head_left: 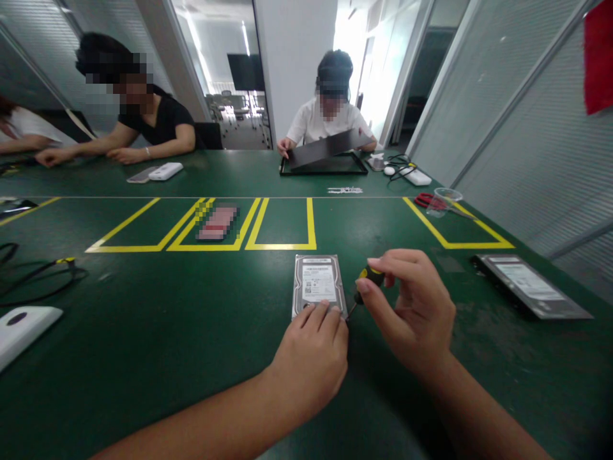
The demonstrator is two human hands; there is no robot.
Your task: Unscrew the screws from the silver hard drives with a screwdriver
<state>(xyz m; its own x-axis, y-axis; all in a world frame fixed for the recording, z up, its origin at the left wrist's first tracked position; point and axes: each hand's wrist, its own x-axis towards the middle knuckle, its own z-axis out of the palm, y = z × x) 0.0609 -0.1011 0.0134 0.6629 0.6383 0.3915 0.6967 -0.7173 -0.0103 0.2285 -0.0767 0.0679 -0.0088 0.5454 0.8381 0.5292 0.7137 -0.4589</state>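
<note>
A silver hard drive with a white label lies flat on the green table, just in front of me. My left hand rests on its near edge, fingers pressed down on it and holding it still. My right hand is closed around a small screwdriver with a yellow and black handle. The screwdriver's tip points down at the drive's near right corner, beside my left fingertips.
A second drive lies to the right. Yellow tape boxes mark the table's middle. A white device and black cable sit left. Red scissors and a clear cup stand far right. Two people sit across, one handling a black panel.
</note>
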